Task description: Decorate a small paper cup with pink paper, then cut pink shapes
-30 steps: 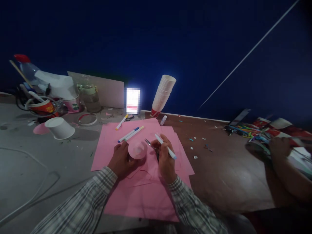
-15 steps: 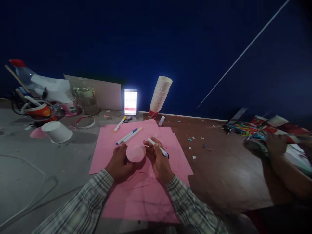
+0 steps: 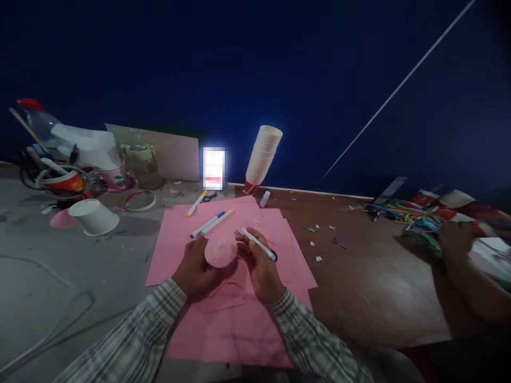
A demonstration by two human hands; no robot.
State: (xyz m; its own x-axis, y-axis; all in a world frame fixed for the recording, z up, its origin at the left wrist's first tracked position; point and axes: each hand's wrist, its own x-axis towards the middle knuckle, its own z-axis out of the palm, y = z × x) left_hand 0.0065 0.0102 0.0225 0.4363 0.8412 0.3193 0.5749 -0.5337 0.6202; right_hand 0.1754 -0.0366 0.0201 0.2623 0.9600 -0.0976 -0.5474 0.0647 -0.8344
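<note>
A round pink-and-white piece (image 3: 221,251), like the end of a paper cup, is gripped at its left side by my left hand (image 3: 195,270), whose fingers curl round it. My right hand (image 3: 261,266) is closed on a white marker (image 3: 258,244) lying slantwise across its fingers. Dark thin tips and a dark loop, probably small scissors, also show in that hand. Its fingertips are close to the round piece's right edge. Pink sheets (image 3: 231,340) lie beneath both hands. Two capped markers (image 3: 211,223) rest on the sheets beyond the round piece.
A tilted stack of paper cups (image 3: 263,157) stands against the blue wall. At left are a white cup (image 3: 93,217), a glass jar (image 3: 141,166) and a tape roll (image 3: 139,200). Paper scraps dot the brown table (image 3: 371,282). Another person's hand (image 3: 457,244) is at the far right.
The round piece has shifted slightly left and tilted in my left hand. In my right hand, the dark tips stand out more beside the marker. The other person's hand has moved a little.
</note>
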